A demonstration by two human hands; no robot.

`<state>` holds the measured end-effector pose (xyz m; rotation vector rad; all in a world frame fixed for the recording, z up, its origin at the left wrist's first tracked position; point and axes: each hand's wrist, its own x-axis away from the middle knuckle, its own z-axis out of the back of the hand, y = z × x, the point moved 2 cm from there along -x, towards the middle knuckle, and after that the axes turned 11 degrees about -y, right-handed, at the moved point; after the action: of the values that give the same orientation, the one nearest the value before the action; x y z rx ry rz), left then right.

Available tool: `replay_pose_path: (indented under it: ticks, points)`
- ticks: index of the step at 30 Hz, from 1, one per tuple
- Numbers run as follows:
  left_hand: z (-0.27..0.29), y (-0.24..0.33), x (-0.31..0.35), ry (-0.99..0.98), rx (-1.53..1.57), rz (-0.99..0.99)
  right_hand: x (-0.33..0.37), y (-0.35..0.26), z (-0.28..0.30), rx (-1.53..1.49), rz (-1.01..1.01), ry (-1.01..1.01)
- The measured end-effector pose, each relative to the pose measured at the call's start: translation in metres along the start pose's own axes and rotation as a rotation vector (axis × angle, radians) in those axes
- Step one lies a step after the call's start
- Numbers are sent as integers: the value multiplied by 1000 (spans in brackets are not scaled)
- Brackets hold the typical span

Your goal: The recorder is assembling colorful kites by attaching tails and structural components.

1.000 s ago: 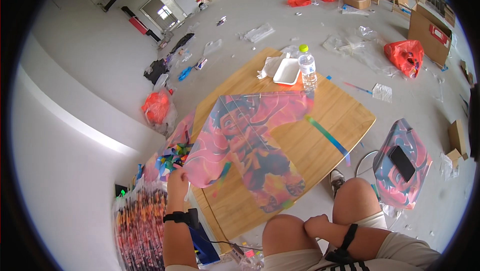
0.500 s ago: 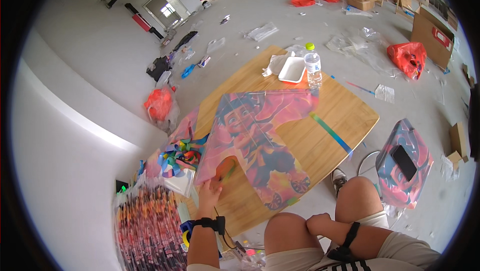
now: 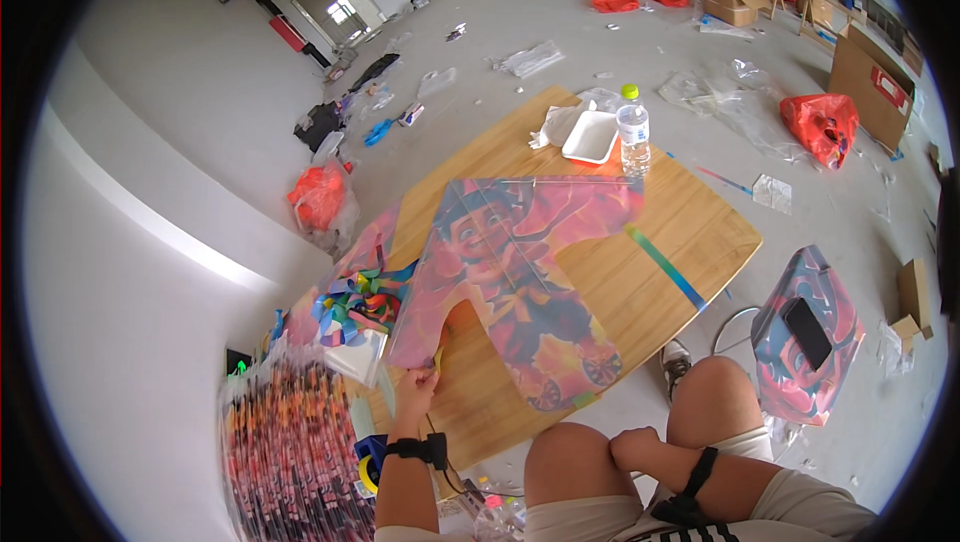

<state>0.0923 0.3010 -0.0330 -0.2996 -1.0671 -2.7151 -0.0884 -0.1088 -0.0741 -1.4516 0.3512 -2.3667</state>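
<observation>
A large glossy printed sheet (image 3: pixel 510 272), pink and dark with a cartoon figure, lies on the wooden table (image 3: pixel 680 212). At its lower left corner my left hand (image 3: pixel 417 389) has its fingers pinched together. A short yellowish ribbon strip (image 3: pixel 438 357) stands up from these fingertips, beside the curved cutout of the sheet. My right hand (image 3: pixel 637 449) rests curled on my knee, with nothing visible in it. To the left of the sheet sits a tangle of multicoloured ribbon strips (image 3: pixel 365 302). Another blue-green ribbon strip (image 3: pixel 668 267) lies across the table's right part.
A water bottle (image 3: pixel 633 137) and a white tray (image 3: pixel 591 136) stand at the table's far end. Stacked wrapped prints (image 3: pixel 290 442) and a tape dispenser (image 3: pixel 370 457) are at lower left. A phone (image 3: pixel 808 333) lies on a print-covered seat (image 3: pixel 790 382). Bags and boxes litter the floor.
My left hand has closed from spread fingers to a pinch at the sheet's corner. The ribbon strip, smeared over the cutout before, is now upright at the fingertips. My right hand stays put.
</observation>
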Motion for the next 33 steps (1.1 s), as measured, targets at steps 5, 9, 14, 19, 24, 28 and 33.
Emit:
replay_pose_path:
  ticks: [5, 9, 14, 19, 24, 28, 33]
  points:
    - [46, 5, 45, -129, -247, -42, 4, -2, 5, -8, -20, -15]
    - [90, 2, 82, -132, -509, 46, 3, -2, 3, -11, -21, -36]
    - [116, 18, 104, -137, -553, 178, 6, 5, 12, -99, -53, 43]
    - [136, 13, 113, -1, -478, 60, 9, 20, 26, -362, -63, 478]
    - [159, 5, 142, 155, -494, -35, -12, 35, 16, -838, 220, 821]
    - [166, 1, 163, 167, -693, 141, 1, 23, 32, -986, 255, 632]
    - [153, 30, 164, 163, -925, 252, -11, 24, 26, -1205, 380, 505]
